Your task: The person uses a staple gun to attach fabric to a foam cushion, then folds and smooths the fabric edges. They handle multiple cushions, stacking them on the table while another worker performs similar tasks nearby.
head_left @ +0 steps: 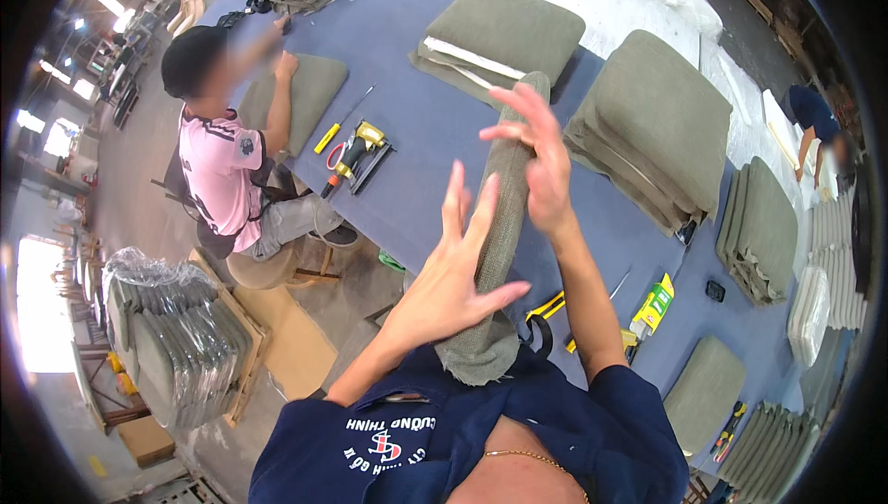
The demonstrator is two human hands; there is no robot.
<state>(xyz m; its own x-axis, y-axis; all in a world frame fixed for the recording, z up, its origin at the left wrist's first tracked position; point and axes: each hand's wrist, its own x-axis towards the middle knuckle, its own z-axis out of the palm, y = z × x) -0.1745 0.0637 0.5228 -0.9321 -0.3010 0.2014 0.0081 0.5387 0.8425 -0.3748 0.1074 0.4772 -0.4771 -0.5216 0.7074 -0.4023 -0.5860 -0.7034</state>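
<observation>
In front of my chest a grey-green fabric seat cushion (500,217) stands on its narrow edge, its loose fabric hem hanging toward me. My left hand (449,282) lies against its left side near the lower end, fingers spread and thumb reaching across the edge. Higher up, on the right side, is my right hand (541,157), its fingers apart and slightly blurred by motion. Neither hand is closed round the cushion. How firmly each palm touches it I cannot tell.
On the blue table (407,69) are a staple gun (356,154), a yellow-handled screwdriver (327,138) and a green-yellow box (653,305). Stacked cushions (652,120) stand at right. A co-worker in pink (222,166) sits at left, beside wrapped cushions (176,338).
</observation>
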